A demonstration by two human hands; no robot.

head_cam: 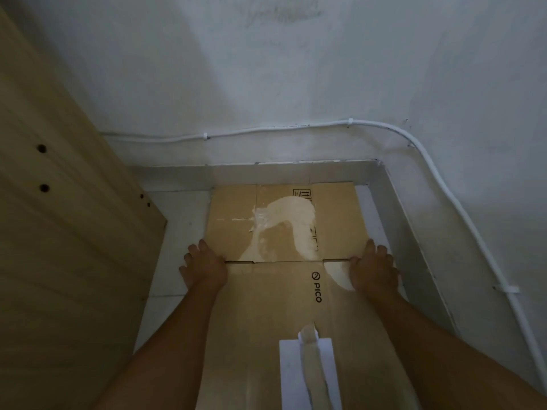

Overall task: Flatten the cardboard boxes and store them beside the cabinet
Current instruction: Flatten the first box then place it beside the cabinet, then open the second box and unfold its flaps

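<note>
a flattened cardboard box (284,261) lies on the tiled floor (174,232) in a corner, between the wooden cabinet (59,232) on the left and the wall (296,84). the left hand (204,267) grips its left edge, fingers curled over; the right hand (373,269) grips its right edge. a white label (307,377) sits near the person.

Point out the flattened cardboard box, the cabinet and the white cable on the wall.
flattened cardboard box (281,291): head view, brown panel beside the logo.
cabinet (59,232): head view, wooden side panel.
white cable (275,129): head view, horizontal run.
</note>
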